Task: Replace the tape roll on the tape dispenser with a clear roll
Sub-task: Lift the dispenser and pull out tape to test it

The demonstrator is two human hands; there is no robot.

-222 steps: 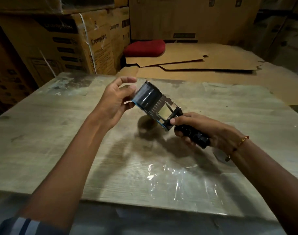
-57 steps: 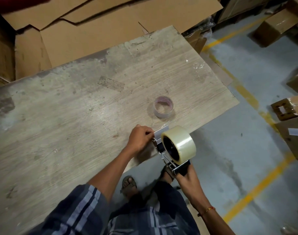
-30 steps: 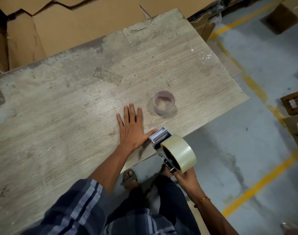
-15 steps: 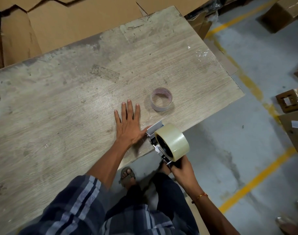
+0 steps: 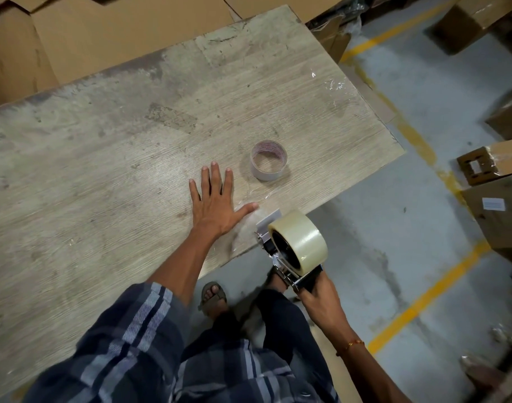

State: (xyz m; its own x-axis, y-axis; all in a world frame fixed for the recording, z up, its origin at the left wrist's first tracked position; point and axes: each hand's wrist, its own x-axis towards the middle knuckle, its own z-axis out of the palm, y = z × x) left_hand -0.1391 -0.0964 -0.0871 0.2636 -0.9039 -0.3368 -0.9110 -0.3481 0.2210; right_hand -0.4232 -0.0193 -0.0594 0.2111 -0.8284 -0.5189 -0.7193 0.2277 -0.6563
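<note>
Right hand (image 5: 318, 298) nearest, grip clamped on the black handle of the tape dispenser (image 5: 281, 257), which hangs off the near edge of the surface (image 5: 103, 170), over the floor. Clear roll (image 5: 299, 239) sits on the dispenser hub, full and fat, looks seated. Metal blade plate at the front of the dispenser points toward the surface edge.

Handling guess: dispenser is stiff metal and plastic, moderately heavy with a full roll, so the handle is the safe hold; blade end is sharp, keep fingers off. Roll's outer face is slick, and tape is sticky once peeled.

Left hand (image 5: 212, 205) just beyond the dispenser, flat on the surface, fingers spread apart, holding nothing; the thumb presses on what looks like a clear tape strip, hard to see.

Spent tape core (image 5: 268, 160) lies beyond the left hand, near it, not touching. Light thin ring, likely crushable.

Surface is worn grey wood-grain board, scuffed, with clear film scraps at the far corner. Beyond it, flattened cardboard sheets (image 5: 118, 33). Right of the surface, grey concrete floor (image 5: 423, 170) with yellow lines and cardboard boxes (image 5: 493, 196).
</note>
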